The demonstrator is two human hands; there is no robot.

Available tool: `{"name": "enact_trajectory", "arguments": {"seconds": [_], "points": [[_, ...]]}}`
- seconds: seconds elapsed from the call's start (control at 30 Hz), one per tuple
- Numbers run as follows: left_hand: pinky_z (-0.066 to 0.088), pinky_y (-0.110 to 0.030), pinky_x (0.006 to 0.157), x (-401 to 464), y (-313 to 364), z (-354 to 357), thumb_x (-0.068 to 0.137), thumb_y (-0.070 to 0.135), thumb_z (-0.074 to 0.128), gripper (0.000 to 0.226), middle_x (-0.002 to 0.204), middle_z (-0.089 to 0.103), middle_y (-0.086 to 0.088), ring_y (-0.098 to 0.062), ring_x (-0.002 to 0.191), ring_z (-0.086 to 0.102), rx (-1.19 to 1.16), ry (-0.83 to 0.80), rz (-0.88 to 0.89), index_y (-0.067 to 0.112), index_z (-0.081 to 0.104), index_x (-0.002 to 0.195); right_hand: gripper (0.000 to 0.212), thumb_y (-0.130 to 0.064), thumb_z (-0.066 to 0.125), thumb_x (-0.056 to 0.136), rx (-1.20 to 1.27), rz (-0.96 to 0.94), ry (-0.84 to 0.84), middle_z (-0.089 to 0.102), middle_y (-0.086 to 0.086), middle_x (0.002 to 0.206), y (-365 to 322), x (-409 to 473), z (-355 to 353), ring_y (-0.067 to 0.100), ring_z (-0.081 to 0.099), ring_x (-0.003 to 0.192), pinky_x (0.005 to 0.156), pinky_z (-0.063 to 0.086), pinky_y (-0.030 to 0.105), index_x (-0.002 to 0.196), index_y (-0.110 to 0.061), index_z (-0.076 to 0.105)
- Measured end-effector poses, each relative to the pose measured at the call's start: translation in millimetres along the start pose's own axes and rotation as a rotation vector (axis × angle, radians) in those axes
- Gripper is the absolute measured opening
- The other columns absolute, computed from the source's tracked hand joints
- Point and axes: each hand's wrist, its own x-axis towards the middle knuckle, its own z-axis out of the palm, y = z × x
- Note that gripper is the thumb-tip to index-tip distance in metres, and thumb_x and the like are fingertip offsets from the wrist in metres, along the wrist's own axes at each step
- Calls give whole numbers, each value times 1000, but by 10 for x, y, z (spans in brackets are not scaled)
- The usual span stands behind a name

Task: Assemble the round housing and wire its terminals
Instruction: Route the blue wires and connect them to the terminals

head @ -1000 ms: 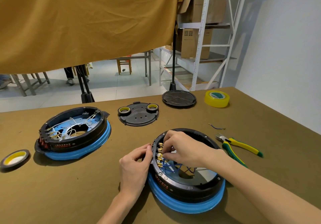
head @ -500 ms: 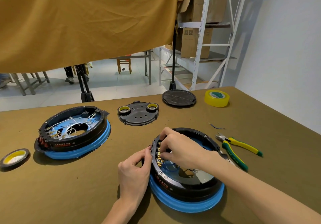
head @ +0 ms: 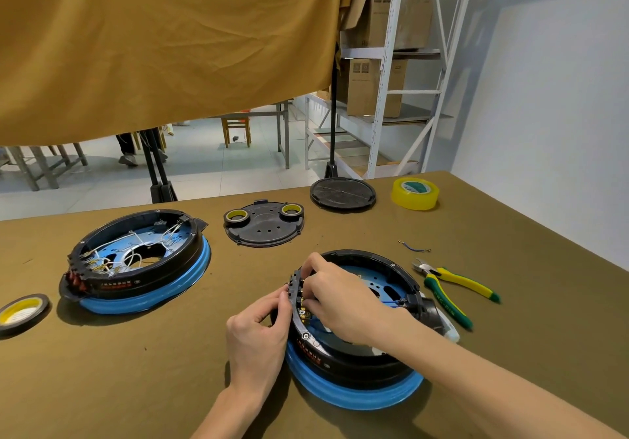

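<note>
A round black housing (head: 371,360) on a blue ring base sits near the table's front, right of centre. A row of brass terminals (head: 303,305) lines the inside of its left wall. My left hand (head: 257,329) grips that left wall from outside, thumb and fingers curled on the rim. My right hand (head: 335,297) reaches inside the housing, fingertips pinching at the terminals. What it pinches is hidden. A blue wire (head: 391,302) runs across the housing floor to a black connector at the right.
A second wired housing (head: 136,261) stands at the left. Behind are a black cover plate (head: 263,225) bearing two tape rolls, a round black lid (head: 342,195), and yellow tape (head: 415,193). Yellow-green cutters (head: 452,288) and a loose wire (head: 413,246) lie right. Dark tape roll (head: 22,312) lies far left.
The housing has turned on the table, so the black connector now shows at its right side. Both hands stay at the terminal wall, the right one shifted slightly upward.
</note>
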Motion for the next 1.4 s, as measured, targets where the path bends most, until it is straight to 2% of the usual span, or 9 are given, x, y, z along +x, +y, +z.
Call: {"name": "enact_trajectory", "arguments": {"seconds": [0.23, 0.33, 0.6, 0.73, 0.83, 1.03, 1.17, 1.27, 1.4], "points": [[64, -35, 83, 17, -23, -32, 93, 14, 69, 20, 112, 76, 4, -3, 102, 72, 36, -41, 19, 20, 74, 112, 17, -27, 65, 100, 84, 26, -31, 48, -5, 125, 102, -26, -42, 12, 53, 99, 81, 46, 29, 101, -14, 77], [63, -32, 83, 31, 3, -35, 92, 16, 70, 16, 107, 75, 10, 3, 99, 71, 63, -39, 11, 24, 74, 105, 15, -26, 70, 95, 194, 82, -62, 51, -4, 120, 181, -21, -101, 10, 53, 105, 91, 52, 33, 100, -16, 81], [63, -28, 82, 45, -28, -42, 91, 17, 72, 11, 103, 74, 15, 5, 95, 71, 52, -46, -15, 23, 77, 99, 15, -18, 67, 94, 170, 114, -75, 51, -4, 118, 126, 18, -71, 10, 53, 105, 90, 55, 34, 98, -14, 80], [61, -22, 82, 44, -27, -40, 91, 20, 70, 12, 103, 72, 20, 9, 97, 69, 46, -48, -15, 25, 77, 99, 16, -20, 64, 96, 167, 120, 9, 50, -5, 119, 98, -41, 14, 10, 53, 102, 80, 48, 22, 95, -14, 79], [62, -24, 82, 28, -33, -28, 91, 18, 70, 14, 106, 75, 12, 6, 97, 70, 79, -35, 15, 20, 78, 102, 16, -18, 64, 97, 170, 100, 43, 48, -7, 118, 101, -52, 58, 7, 50, 96, 69, 38, 13, 91, -13, 78], [62, -25, 81, 29, -22, -6, 90, 13, 71, 17, 105, 75, 11, 6, 97, 70, 68, -17, 15, 27, 74, 101, 15, -17, 63, 96, 154, 67, 82, 49, -7, 119, 126, -36, 110, 2, 43, 87, 62, 31, 11, 88, -14, 77], [59, -20, 86, 44, -25, -1, 91, 13, 70, 22, 111, 75, 8, 12, 104, 66, 50, -29, 10, 27, 71, 109, 14, -18, 64, 97, 156, 79, 69, 49, -6, 119, 127, -7, 92, 7, 49, 95, 67, 35, 11, 92, -13, 77], [58, -23, 93, 54, -55, -22, 94, 17, 68, 25, 118, 74, 8, 10, 110, 64, 53, -81, -1, 26, 70, 117, 16, -19, 64, 98, 183, 106, 49, 51, -3, 124, 121, 20, 25, 12, 54, 107, 84, 45, 19, 102, -13, 79], [59, -26, 93, 49, -71, -46, 93, 22, 68, 24, 116, 74, 12, 7, 109, 66, 60, -102, 1, 30, 70, 116, 21, -28, 65, 96, 180, 115, 62, 50, -2, 127, 91, -79, 14, 15, 49, 116, 99, 44, 31, 113, -20, 73]]}}
